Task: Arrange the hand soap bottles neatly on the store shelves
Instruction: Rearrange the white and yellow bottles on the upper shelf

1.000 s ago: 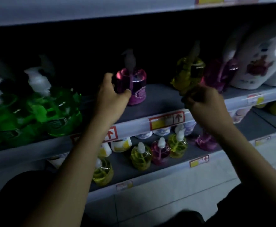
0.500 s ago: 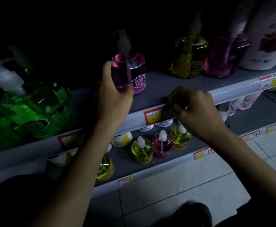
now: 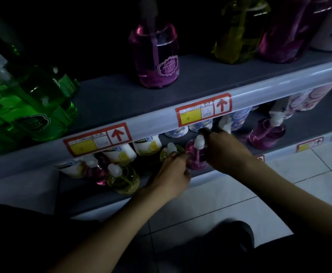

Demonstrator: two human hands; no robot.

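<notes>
both hands down at the lower shelf [image 3: 303,123]. left hand [image 3: 171,175] fingers curled, tips on the small yellow bottle [image 3: 164,154]. right hand [image 3: 225,152] curled just beside the small pink bottle [image 3: 195,160] btwn them. cant tell if either rly grips tbh.
</notes>
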